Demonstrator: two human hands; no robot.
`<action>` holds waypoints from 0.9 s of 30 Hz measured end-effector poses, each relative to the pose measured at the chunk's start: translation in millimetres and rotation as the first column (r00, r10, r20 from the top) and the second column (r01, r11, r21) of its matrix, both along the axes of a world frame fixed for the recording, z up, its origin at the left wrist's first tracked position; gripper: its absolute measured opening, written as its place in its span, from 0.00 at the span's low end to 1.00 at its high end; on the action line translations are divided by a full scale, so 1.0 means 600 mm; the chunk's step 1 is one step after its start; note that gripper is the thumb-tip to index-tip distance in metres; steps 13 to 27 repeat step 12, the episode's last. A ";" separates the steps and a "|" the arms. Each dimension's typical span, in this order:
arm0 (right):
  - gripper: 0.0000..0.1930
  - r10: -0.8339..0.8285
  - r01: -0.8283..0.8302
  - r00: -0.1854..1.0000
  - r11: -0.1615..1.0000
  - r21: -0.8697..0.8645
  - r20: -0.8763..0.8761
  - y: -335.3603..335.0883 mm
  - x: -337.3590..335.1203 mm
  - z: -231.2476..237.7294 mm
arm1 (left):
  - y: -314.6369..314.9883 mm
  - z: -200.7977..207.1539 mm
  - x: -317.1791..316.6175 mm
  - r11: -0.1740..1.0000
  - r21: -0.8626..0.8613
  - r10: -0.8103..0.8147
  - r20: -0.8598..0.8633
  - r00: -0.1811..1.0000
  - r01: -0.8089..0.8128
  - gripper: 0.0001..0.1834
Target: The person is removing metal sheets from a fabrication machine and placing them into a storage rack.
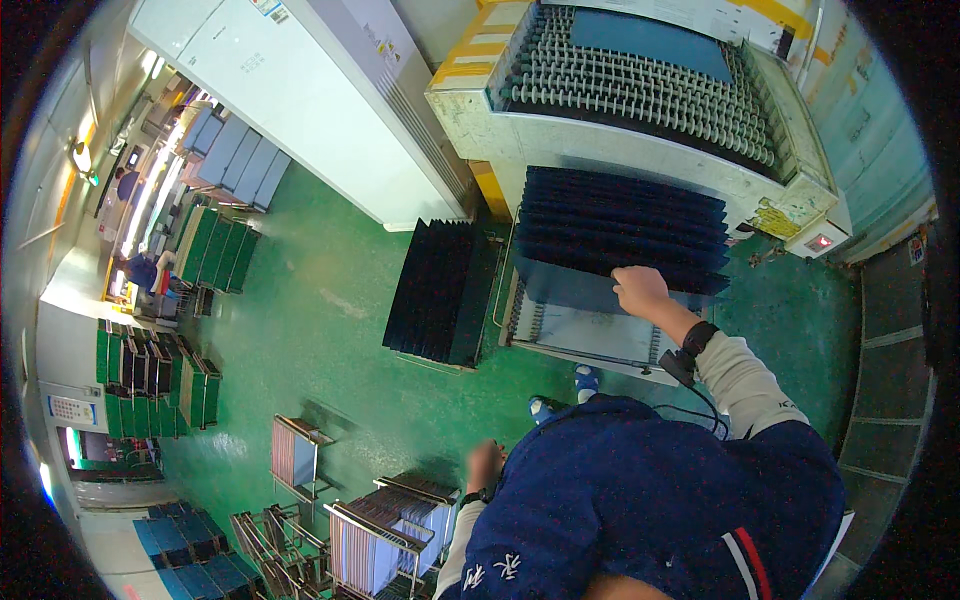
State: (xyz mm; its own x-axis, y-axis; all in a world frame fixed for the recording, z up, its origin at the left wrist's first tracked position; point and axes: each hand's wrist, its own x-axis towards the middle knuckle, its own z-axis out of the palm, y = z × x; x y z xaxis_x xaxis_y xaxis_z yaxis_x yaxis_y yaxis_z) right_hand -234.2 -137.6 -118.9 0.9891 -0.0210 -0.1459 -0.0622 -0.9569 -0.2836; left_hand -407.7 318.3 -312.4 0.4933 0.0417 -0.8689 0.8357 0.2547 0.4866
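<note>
My right hand (pixel 640 290) is closed on the upper edge of a dark blue panel (pixel 565 287), the nearest in a row of similar panels. These dark panels (pixel 620 215) stand in a slotted rack (pixel 590 335) with a pale base. My fingertips are partly hidden, though the thumb and fingers look pinched over the edge. Lower down, my left hand (pixel 486 464) hangs beside my body, away from the panels. It is blurred, and whether its fingers are closed does not show. The nearest thing to it is a wire rack of thin boards (pixel 385 530).
Behind the panels stands a roller conveyor machine (pixel 640 95) with a blue sheet (pixel 650 42) on its rollers. A second rack of dark panels (pixel 435 290) is to the left, near a tall white cabinet (pixel 300 100). A smaller rack (pixel 296 455) stands on the green floor (pixel 330 260).
</note>
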 end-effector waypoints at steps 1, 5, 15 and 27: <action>0.10 0.000 0.000 1.000 1.000 0.000 0.000 -0.001 0.000 -0.001 | 0.000 -0.001 0.000 1.000 0.012 -0.008 -0.008 1.000 0.008 0.18; 0.10 -0.001 0.001 1.000 1.000 0.001 0.014 -0.003 0.000 -0.004 | -0.001 -0.004 0.000 1.000 0.017 -0.021 -0.007 1.000 0.021 0.18; 0.10 0.008 -0.008 1.000 1.000 -0.004 0.004 -0.002 0.000 0.004 | -0.001 0.002 -0.001 1.000 0.010 -0.007 0.014 1.000 0.007 0.22; 0.10 0.008 -0.008 1.000 1.000 -0.004 0.004 -0.002 0.000 0.004 | -0.001 0.002 -0.001 1.000 0.010 -0.007 0.014 1.000 0.007 0.22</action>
